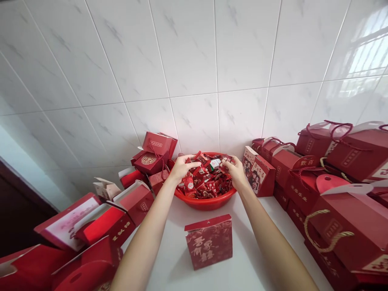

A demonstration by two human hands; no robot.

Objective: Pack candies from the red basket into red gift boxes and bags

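A red plastic basin (209, 205) full of small wrapped candies (206, 188), mostly in red wrappers, stands against the tiled wall. Over its left side, my left hand (182, 168) has thumb and fingers closed around a red candy packet. At the right side of the basin, my right hand (235, 171) pinches another red wrapped candy (225, 161). Among the candies between my hands lies a white and green packet (215, 163). In front of the basin, between my forearms, a dark red gift box (209, 244) with gold lettering stands upright on the white tabletop (174, 246).
Several open red boxes (106, 222) crowd the left side, with more red boxes (153, 157) stacked beside the basin. On the right, a box with printed figures (257, 171) stands near several stacked red boxes with rope handles (348, 218). White tiles (194, 113) rise behind.
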